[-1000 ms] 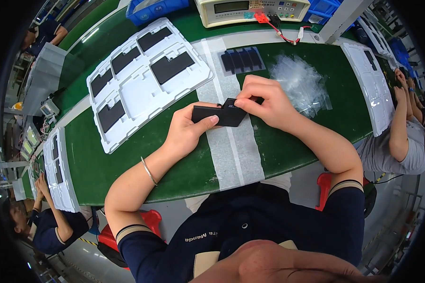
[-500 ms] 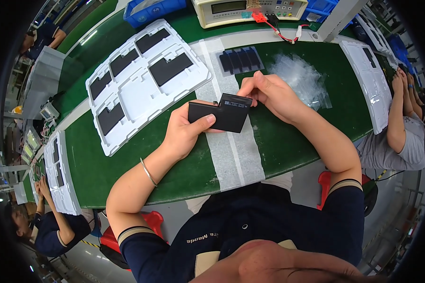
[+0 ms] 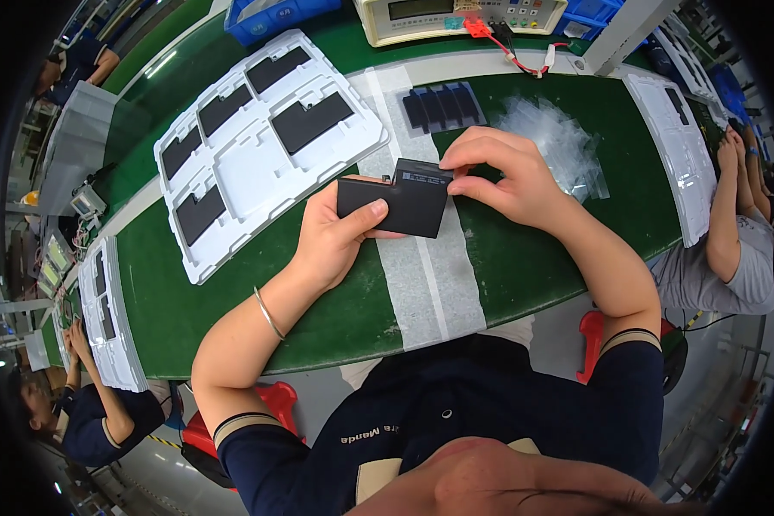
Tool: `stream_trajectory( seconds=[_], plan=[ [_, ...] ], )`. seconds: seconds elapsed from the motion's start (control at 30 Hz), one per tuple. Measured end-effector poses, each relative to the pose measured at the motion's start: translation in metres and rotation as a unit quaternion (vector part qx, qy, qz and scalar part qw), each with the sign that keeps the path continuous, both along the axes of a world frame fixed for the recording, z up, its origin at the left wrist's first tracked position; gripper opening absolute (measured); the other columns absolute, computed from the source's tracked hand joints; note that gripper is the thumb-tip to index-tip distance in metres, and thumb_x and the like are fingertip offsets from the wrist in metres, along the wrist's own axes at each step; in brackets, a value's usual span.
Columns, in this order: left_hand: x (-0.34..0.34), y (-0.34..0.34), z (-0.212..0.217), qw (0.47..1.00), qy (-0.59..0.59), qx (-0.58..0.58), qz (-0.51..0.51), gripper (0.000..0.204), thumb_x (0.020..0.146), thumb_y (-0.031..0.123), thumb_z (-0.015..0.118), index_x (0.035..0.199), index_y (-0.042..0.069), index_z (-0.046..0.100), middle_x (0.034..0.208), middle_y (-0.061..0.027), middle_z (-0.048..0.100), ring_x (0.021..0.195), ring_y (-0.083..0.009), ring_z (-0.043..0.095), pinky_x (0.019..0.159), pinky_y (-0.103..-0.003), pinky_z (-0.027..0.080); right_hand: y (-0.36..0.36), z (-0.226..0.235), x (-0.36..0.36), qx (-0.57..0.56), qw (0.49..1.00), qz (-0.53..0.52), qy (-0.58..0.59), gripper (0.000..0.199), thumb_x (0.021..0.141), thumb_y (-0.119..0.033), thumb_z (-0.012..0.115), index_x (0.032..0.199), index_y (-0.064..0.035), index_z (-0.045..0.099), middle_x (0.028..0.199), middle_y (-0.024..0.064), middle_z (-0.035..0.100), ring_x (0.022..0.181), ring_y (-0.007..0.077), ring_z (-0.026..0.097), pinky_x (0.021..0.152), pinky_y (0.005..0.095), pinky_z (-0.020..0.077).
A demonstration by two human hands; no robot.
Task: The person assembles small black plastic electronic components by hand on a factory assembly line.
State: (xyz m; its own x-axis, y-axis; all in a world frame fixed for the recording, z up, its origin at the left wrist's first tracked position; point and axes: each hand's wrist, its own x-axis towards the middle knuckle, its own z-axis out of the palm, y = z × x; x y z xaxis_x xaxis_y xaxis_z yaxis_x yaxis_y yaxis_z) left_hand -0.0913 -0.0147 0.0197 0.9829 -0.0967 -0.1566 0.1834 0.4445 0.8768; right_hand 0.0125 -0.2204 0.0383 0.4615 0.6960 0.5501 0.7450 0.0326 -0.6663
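A flat black battery (image 3: 417, 206) with a notched, L-like outline is held above the bench, its printed label facing up. My left hand (image 3: 331, 228) grips its left part, thumb across the top face and the other fingers underneath. At the battery's upper right edge is my right hand (image 3: 507, 176), index finger and thumb closed on the corner beside the label. A small connector tab shows in the notch. Below the battery runs a strip of pale paper (image 3: 439, 301) across the green bench.
A white moulded tray (image 3: 258, 176) with several black batteries lies to the left. Behind my hands sits a sheet of black strips (image 3: 441, 107). Clear film pieces (image 3: 559, 146) are heaped at right. A meter (image 3: 456, 19) with red leads stands at the back. Co-workers sit on both sides.
My right fingers have come in from just off the corner to close on the battery's right edge. The battery has shifted slightly left and away from me.
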Motion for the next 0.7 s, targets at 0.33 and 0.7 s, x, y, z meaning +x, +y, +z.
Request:
stream_trajectory(
  seconds=[0.33, 0.7],
  plan=[
    [0.0, -0.001, 0.001, 0.999, 0.023, -0.01, -0.022, 0.019, 0.083, 0.004, 0.054, 0.099, -0.006, 0.051, 0.097, -0.0152, 0.058, 0.086, -0.0216, 0.06, 0.073, -0.037, 0.054, 0.008, -0.002, 0.0, 0.036, 0.934, -0.09, -0.344, 0.021, 0.062, -0.009, 0.068, 0.077, -0.0039, 0.053, 0.075, 0.005, 0.054, 0.066, 0.0205, 0.053, 0.054, 0.0301, 0.0415],
    [-0.005, -0.002, 0.003, 0.994, 0.054, -0.076, -0.063, 0.018, 0.084, 0.007, 0.053, 0.097, -0.006, 0.051, 0.097, -0.0154, 0.059, 0.087, -0.0222, 0.061, 0.074, -0.036, 0.054, 0.011, -0.013, -0.006, 0.101, 0.949, -0.091, -0.284, 0.022, 0.071, -0.004, 0.062, 0.084, -0.0039, 0.044, 0.073, 0.0082, 0.049, 0.06, 0.0238, 0.047, 0.052, 0.0321, 0.0385]
  ],
)
